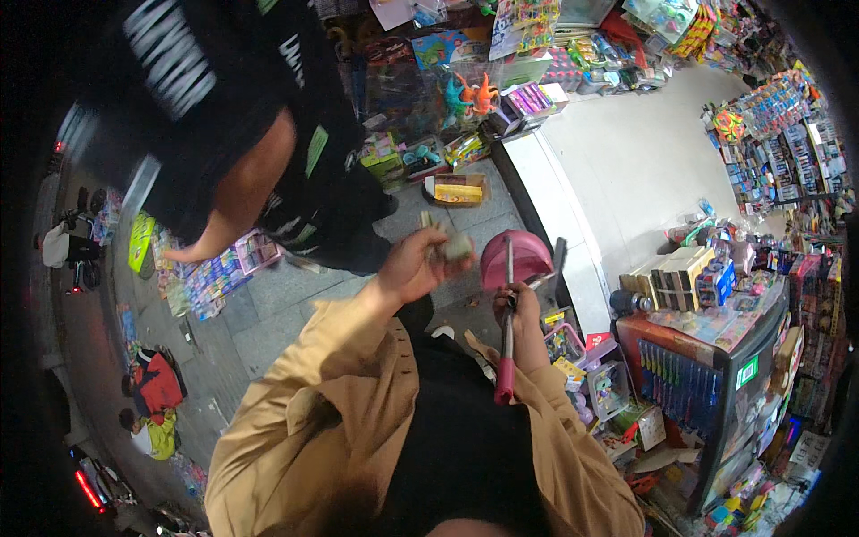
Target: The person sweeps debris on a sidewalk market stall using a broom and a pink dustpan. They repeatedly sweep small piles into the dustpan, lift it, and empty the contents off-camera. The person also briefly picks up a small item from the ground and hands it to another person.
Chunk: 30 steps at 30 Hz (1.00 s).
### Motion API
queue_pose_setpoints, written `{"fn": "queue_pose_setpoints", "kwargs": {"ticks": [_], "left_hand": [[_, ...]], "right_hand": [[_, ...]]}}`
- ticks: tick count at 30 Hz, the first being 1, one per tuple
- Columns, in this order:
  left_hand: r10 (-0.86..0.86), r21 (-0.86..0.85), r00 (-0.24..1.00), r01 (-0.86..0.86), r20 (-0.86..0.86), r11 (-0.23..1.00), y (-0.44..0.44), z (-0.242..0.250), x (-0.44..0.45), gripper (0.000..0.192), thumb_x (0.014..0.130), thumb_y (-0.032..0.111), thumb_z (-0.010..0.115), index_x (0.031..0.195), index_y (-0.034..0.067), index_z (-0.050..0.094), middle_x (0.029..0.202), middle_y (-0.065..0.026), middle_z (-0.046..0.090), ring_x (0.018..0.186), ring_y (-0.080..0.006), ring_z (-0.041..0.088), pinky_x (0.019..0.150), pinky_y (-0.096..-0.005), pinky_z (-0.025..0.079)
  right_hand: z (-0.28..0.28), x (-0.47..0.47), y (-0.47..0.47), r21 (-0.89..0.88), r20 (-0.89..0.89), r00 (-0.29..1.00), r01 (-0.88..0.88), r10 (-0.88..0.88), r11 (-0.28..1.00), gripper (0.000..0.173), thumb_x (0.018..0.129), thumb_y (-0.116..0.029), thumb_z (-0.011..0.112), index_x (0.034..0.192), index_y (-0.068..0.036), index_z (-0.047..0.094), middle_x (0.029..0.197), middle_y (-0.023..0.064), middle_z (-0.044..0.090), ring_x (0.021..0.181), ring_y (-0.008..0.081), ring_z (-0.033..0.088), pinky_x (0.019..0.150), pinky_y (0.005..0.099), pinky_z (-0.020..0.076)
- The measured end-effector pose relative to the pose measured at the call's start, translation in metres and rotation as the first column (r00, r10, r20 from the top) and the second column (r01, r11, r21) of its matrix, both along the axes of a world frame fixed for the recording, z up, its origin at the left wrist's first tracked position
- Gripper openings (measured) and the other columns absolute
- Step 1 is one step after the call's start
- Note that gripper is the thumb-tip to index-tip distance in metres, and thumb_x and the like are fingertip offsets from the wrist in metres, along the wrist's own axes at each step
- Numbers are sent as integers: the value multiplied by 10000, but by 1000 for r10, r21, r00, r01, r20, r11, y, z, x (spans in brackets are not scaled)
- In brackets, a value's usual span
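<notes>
My left hand (419, 265) is closed around a small wad of pale greenish paper (456, 247), blurred, possibly folded banknotes. To its right, my right hand (522, 312) grips the metal pole (509, 346) of a long-handled pink dustpan. The pole's pink end grip (504, 382) points toward my body, and the pink pan (530, 258) lies beyond my fingers. A second rod with a dark end (560, 254) crosses near the same hand; whether it belongs to the dustpan, I cannot tell. Both hands are apart, above the grey paving.
A person in black clothing (322, 201) stands close at the left, one forearm (255, 178) hanging down. An open carton (456, 190) sits on the paving (268, 295). A white step edge (564, 194) runs on the right. Toy goods crowd around a display cabinet (678, 376).
</notes>
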<state>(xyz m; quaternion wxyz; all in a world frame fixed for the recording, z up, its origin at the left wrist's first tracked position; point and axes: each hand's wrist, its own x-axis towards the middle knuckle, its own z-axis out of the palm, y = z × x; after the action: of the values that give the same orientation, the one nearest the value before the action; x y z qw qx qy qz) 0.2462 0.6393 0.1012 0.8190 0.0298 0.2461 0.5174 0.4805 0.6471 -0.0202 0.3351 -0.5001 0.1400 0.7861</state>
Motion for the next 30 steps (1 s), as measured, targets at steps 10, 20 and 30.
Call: {"fn": "queue_pose_setpoints", "kwargs": {"ticks": [10,20,30], "left_hand": [[291,-170,954,-276,71,946,218,-300,-112,86,865,26,394,870,-2,475,866,-100,501,757,-206,519,601,-301,479],[538,-321,545,-830,-643,457,301,-421,-243,239,876,212,443,987,16,523,873,-120,594,798,-298,604,694,-435,515],[-294,-146,-373,-375,-880,915,312,-465,-293,520,833,341,579,1221,34,418,769,-177,613,702,-334,594,636,-460,468]], "right_hand": [[-46,42,179,148,199,965,145,-173,978,122,791,-111,474,783,11,472,617,29,420,483,108,398,416,229,338],[-118,61,316,-51,425,897,154,-119,987,117,812,-129,449,769,-20,460,601,18,420,469,98,401,402,208,326],[-146,77,354,-120,220,969,145,-117,982,100,796,-91,424,807,0,464,641,13,440,489,92,410,430,210,332]]}}
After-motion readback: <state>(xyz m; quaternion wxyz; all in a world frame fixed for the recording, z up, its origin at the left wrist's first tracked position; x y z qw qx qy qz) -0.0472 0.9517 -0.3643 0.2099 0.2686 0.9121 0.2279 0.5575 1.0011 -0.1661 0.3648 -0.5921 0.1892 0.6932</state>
